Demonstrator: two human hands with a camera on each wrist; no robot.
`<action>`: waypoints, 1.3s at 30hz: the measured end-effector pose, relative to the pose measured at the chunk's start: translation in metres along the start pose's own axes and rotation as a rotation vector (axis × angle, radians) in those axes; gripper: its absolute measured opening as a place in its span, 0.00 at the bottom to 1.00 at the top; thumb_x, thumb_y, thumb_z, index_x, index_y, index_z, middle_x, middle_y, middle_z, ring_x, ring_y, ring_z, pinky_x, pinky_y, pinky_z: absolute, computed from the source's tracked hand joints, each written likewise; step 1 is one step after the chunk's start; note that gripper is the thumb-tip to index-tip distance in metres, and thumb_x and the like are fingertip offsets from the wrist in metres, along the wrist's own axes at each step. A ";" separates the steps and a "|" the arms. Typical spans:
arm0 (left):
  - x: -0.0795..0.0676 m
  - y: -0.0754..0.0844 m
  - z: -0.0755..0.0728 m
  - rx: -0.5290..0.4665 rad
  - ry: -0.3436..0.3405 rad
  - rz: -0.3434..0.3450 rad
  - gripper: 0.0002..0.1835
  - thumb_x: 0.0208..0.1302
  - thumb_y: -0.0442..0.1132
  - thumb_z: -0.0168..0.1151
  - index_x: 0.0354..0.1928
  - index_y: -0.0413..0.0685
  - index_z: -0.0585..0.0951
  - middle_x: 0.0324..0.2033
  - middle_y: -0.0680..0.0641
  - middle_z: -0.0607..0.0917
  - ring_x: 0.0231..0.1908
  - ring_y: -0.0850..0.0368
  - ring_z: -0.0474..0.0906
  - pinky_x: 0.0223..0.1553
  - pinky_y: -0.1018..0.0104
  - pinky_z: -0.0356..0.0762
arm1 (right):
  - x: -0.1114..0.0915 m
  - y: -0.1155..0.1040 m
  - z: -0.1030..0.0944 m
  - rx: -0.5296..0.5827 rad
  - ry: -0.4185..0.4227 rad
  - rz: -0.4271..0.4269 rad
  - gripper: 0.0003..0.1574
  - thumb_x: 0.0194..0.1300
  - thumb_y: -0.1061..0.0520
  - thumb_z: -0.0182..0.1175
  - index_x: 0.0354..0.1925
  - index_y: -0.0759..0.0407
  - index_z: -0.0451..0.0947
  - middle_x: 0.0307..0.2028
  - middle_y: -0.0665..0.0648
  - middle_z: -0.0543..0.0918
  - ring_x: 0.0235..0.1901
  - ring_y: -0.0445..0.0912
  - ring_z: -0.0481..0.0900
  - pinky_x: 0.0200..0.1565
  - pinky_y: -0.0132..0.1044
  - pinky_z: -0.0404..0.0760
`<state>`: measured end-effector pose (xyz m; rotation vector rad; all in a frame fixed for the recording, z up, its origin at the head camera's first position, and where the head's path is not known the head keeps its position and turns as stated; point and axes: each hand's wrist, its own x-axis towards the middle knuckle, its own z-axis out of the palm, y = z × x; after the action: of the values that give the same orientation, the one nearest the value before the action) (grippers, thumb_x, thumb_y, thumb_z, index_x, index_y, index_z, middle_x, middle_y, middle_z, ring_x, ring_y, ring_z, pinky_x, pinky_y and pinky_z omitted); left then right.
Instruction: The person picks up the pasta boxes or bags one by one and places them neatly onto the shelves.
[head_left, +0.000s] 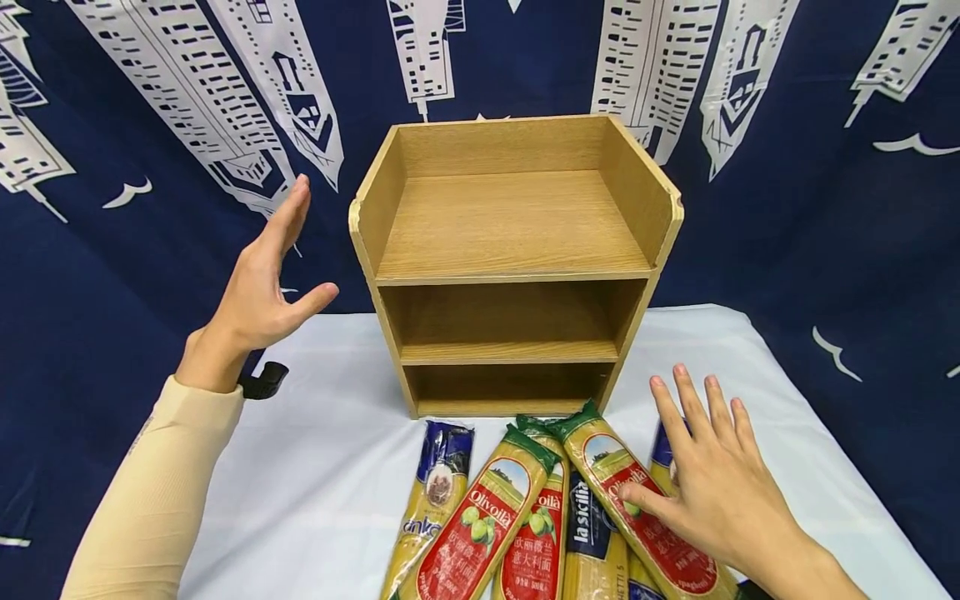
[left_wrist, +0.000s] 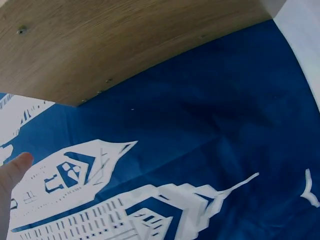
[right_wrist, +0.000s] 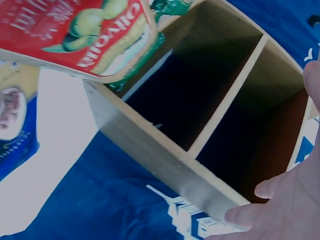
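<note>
My left hand (head_left: 258,287) is raised left of a small wooden shelf (head_left: 510,225), fingers straight and thumb spread, touching nothing. One fingertip (left_wrist: 17,170) shows in the left wrist view, beside the shelf's side panel (left_wrist: 125,40). At the lower right my right hand (head_left: 723,471) spreads its fingers, palm down, over the spaghetti packs, holding nothing. Nearest to it is a red-labelled Olivoilà pack (head_left: 645,508), partly covered by the thumb. More packs lie heaped beside it: another Olivoilà pack (head_left: 480,521), a blue-topped pack (head_left: 438,483) and a La Sicilia pack (head_left: 588,521).
The shelf stands on a white-covered table (head_left: 300,467), with an open top tray (head_left: 510,221) and two compartments below. Behind hangs a dark blue cloth (head_left: 825,250) with white building prints. A black band (head_left: 264,381) shows at my left wrist.
</note>
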<state>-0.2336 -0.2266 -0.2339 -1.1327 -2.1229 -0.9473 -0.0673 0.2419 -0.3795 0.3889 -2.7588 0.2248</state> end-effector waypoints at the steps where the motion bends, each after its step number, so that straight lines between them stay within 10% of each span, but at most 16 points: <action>1: 0.004 0.003 -0.001 -0.015 0.002 0.021 0.49 0.62 0.45 0.68 0.76 0.28 0.54 0.78 0.37 0.55 0.77 0.44 0.52 0.76 0.57 0.51 | -0.002 0.001 0.001 0.008 -0.010 0.009 0.81 0.51 0.23 0.69 0.82 0.56 0.38 0.80 0.66 0.39 0.77 0.68 0.31 0.73 0.60 0.23; 6: 0.025 -0.004 -0.008 -0.088 0.006 0.114 0.44 0.66 0.52 0.67 0.70 0.25 0.65 0.72 0.33 0.65 0.76 0.40 0.54 0.75 0.52 0.51 | -0.010 0.005 0.004 0.044 -0.044 0.041 0.78 0.54 0.24 0.68 0.82 0.55 0.36 0.80 0.68 0.41 0.78 0.66 0.30 0.72 0.59 0.21; 12: 0.040 -0.023 -0.013 -0.232 0.007 0.077 0.31 0.59 0.37 0.73 0.62 0.29 0.77 0.66 0.35 0.75 0.76 0.42 0.56 0.75 0.52 0.54 | -0.011 0.006 0.006 0.057 -0.065 0.051 0.77 0.57 0.26 0.68 0.82 0.56 0.35 0.80 0.67 0.39 0.78 0.62 0.28 0.73 0.56 0.20; 23: 0.049 -0.033 -0.001 -0.334 -0.077 0.037 0.27 0.55 0.22 0.69 0.59 0.27 0.79 0.62 0.31 0.78 0.71 0.44 0.67 0.71 0.55 0.63 | -0.018 0.013 0.009 0.079 -0.063 0.042 0.75 0.57 0.30 0.70 0.82 0.56 0.36 0.80 0.67 0.38 0.78 0.62 0.30 0.74 0.53 0.21; 39: 0.055 -0.049 0.012 -0.567 -0.002 -0.003 0.23 0.53 0.20 0.70 0.53 0.23 0.79 0.60 0.34 0.80 0.69 0.43 0.69 0.70 0.54 0.66 | -0.030 0.015 0.021 0.118 -0.140 0.139 0.76 0.57 0.29 0.69 0.82 0.53 0.34 0.80 0.68 0.39 0.77 0.68 0.30 0.70 0.63 0.19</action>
<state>-0.3043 -0.2104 -0.2169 -1.3845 -1.9028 -1.6112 -0.0511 0.2596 -0.4116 0.2503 -2.9220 0.4118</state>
